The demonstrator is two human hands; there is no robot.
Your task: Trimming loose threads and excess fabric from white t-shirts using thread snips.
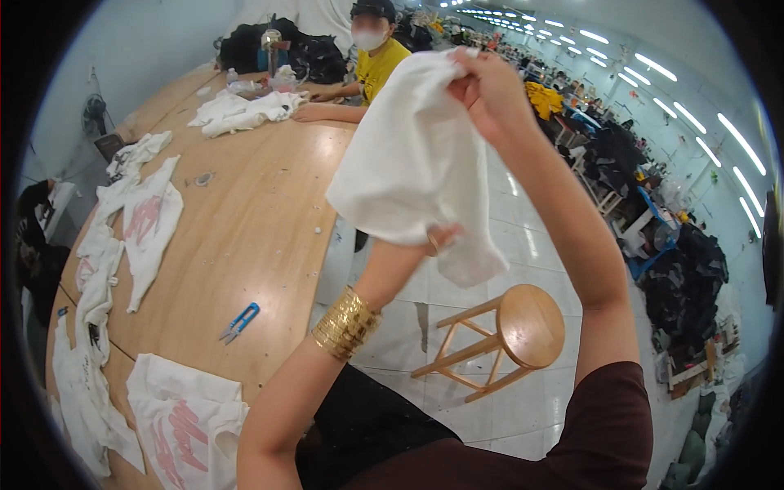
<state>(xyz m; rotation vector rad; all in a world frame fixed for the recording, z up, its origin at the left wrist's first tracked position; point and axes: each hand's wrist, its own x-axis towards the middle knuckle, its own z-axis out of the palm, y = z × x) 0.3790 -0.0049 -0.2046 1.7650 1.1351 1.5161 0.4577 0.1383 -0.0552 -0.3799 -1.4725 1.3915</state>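
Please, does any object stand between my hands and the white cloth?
Nothing visible does: the right hand holds the white cloth directly near its top, and the left hand is at its lower part, partly hidden by it.

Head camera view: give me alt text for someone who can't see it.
White cloth held up in a person's right grip, the left grip partly hidden at its lower part. To the left, a wooden table bears white garments and blue snips; another person wears yellow.
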